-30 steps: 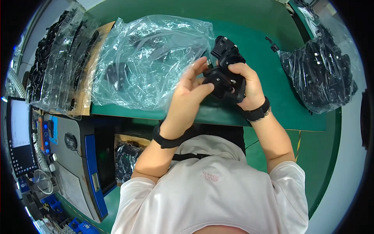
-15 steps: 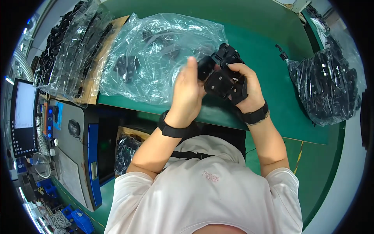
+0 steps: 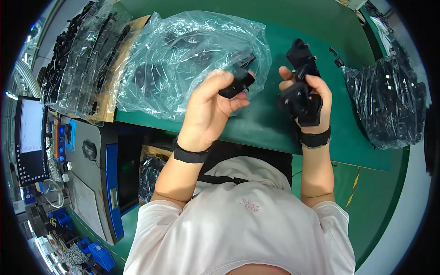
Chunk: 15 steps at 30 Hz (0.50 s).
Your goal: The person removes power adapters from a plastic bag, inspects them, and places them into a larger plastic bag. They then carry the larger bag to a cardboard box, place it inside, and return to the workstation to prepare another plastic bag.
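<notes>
Between the thumb and fingers of my left hand [image 3: 206, 103] is a small black plastic part [image 3: 239, 84], held over the near right side of a large clear plastic bag [image 3: 183, 59]. A few dark pieces show dimly through that bag. My right hand [image 3: 318, 98] is closed round a cluster of black plastic parts [image 3: 298, 101], with one piece sticking up past the fingers. The hands are apart, with green table mat [image 3: 263, 110] between them. Each wrist has a black band. The exact kind of the black parts I cannot make out.
At the right stands a clear bag packed with black parts [image 3: 387, 101], a small black piece [image 3: 336, 57] beside its mouth. Bagged black strips [image 3: 91, 50] lie on cardboard at the left. A grey cabinet [image 3: 87, 178] with a computer mouse [image 3: 89, 150] adjoins the table.
My hands were together on the black parts and have moved apart. The left now holds one small part; the right has shifted rightward with the others.
</notes>
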### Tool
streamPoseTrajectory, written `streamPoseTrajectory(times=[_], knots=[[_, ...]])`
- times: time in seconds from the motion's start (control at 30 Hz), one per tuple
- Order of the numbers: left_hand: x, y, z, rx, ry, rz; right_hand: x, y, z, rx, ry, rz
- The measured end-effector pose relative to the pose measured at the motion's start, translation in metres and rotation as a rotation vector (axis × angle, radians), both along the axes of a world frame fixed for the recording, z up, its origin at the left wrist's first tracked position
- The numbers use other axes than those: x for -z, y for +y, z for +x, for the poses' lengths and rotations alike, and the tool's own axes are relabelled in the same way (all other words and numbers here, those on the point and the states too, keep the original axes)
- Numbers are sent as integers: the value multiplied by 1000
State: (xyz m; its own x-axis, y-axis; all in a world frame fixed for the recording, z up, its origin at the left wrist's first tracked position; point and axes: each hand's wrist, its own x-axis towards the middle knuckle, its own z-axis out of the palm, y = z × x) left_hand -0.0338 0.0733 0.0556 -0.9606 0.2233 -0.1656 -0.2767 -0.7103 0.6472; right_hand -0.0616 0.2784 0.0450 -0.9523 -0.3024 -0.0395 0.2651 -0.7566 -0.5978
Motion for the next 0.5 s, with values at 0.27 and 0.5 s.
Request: streamPoseTrajectory(times=[0.27, 0.5], knots=[[11, -9, -8, 145, 178, 385, 6, 9, 1, 84, -121, 10], [-1, 16, -7, -45, 12, -141, 5, 9, 4, -400, 0, -116]])
